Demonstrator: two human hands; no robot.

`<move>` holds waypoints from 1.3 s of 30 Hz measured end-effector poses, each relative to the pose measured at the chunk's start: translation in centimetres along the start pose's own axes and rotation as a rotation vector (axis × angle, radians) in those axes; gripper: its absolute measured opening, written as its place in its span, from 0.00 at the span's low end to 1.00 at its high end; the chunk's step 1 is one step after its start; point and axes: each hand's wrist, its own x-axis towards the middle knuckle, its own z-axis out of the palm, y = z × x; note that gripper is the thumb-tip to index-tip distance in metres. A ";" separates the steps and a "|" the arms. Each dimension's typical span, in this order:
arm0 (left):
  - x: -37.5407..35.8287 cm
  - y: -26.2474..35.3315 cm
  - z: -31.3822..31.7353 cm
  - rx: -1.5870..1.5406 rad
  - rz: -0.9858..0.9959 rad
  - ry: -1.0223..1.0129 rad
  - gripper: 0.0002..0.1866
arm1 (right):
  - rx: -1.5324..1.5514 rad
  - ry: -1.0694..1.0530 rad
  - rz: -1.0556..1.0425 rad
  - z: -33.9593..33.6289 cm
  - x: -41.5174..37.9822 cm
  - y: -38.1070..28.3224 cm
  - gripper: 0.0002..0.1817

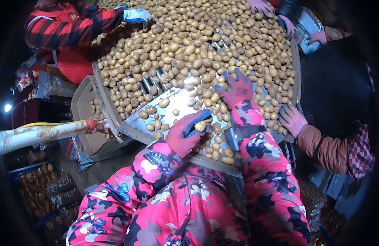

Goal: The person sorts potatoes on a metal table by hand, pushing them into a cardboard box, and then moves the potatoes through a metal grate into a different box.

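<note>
The person's left hand (185, 133), in a red glove with a blue palm, is curled around a single potato (200, 126), fingers closed under it and lifting it just clear of the metal chute (177, 102) below, which suggests it has been singled out from the rest. The right hand (238, 91), also red-gloved, lies spread open and flat on the heap of potatoes (197, 45), holding nothing; its fingers are splayed as though to rake or check the flow where the pile meets the bare metal. The potatoes lie thick across the upper part of the sorting counter (295, 57) and thin out to scattered ones on the shiny chute, with bars showing through near the middle, probably a grading grid that lets small ones drop. Other people's hands reach in from the edges: a white and blue glove on a red checked sleeve (70, 24) at the upper left, pink gloves at the top right, and a pink glove on a brown sleeve (320, 143) at the right edge. A pale pipe (37, 133) juts in from the left. The corners are dark, so what lies under the counter is hard to make out, and the person's patterned sleeves hide the near edge of the chute.
</note>
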 end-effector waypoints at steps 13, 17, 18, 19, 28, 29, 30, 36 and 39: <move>-3.2 -5.3 -6.5 1.333 -0.266 0.136 0.52 | 0.027 -0.139 -0.133 -5.3 -22.2 6.3 0.37; -2.5 -8.9 -1.5 1.281 0.029 -0.076 0.48 | 0.105 0.090 0.174 -4.2 -24.2 7.7 0.41; -2.0 -8.9 0.0 1.302 0.124 -0.212 0.46 | 0.086 0.121 0.151 -4.4 -22.2 5.7 0.41; -1.7 -8.8 1.2 1.317 0.216 -0.350 0.44 | 0.067 0.147 0.129 -4.3 -20.1 3.9 0.41; 0.4 -5.9 -8.9 1.280 0.319 -0.141 0.35 | -0.062 -0.057 0.176 -3.3 -23.0 6.0 0.40; 0.4 -4.5 -10.8 1.288 0.203 -0.062 0.34 | -0.098 -0.051 0.250 -3.8 -25.6 6.6 0.40; 0.1 -5.4 -13.1 1.375 0.266 0.084 0.34 | -0.131 -0.046 0.318 -4.1 -28.1 7.1 0.39; -2.6 -5.9 -8.8 1.496 0.168 -0.034 0.38 | 0.294 -0.060 0.370 -1.3 -26.4 -1.9 0.40; -2.9 -7.2 -2.8 1.401 0.203 -0.347 0.38 | -0.080 -0.209 -0.065 0.0 -21.1 -7.4 0.34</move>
